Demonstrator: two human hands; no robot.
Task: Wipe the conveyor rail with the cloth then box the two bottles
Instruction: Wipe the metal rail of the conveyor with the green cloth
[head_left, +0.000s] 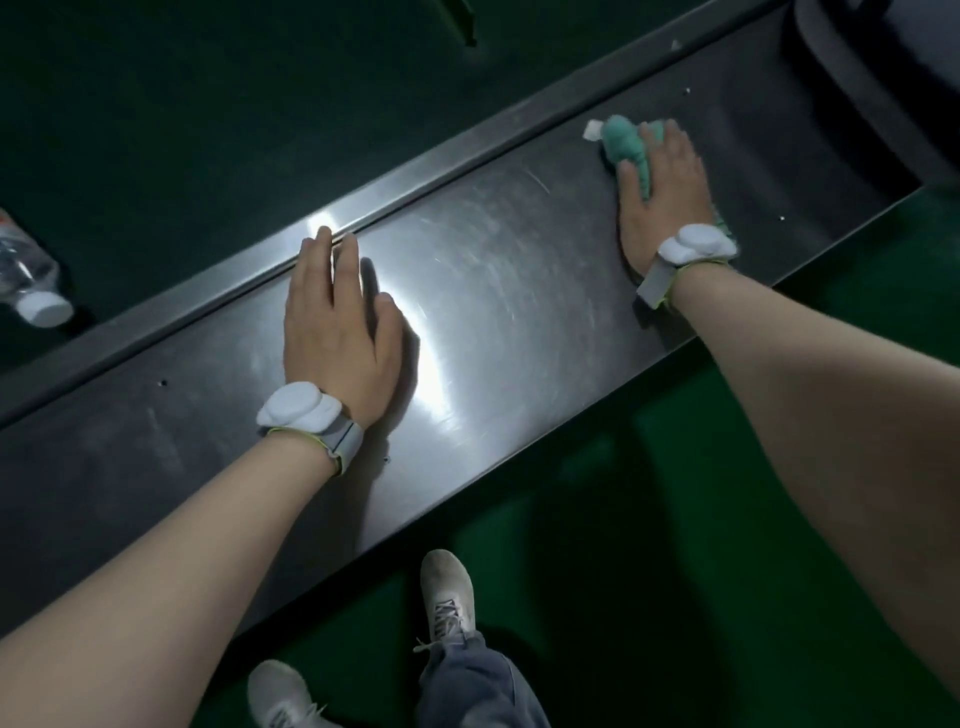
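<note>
The steel conveyor rail (493, 270) runs diagonally from lower left to upper right. My right hand (662, 192) presses flat on a crumpled teal cloth (623, 143) at the rail's upper right end; the cloth sticks out past my fingers and beside my wrist. My left hand (337, 322) lies flat on the rail's middle, fingers apart, fingertips at the raised edge, holding nothing. One clear plastic bottle (31, 275) with a white cap lies on its side on the dark green belt at the far left, partly cut off by the frame. No second bottle or box is in view.
The dark green conveyor belt (208, 104) fills the area beyond the rail. A curved dark guard (852, 93) closes the rail's upper right end. Below the rail is green floor (675, 545), with my grey shoes (447, 592) and trouser leg.
</note>
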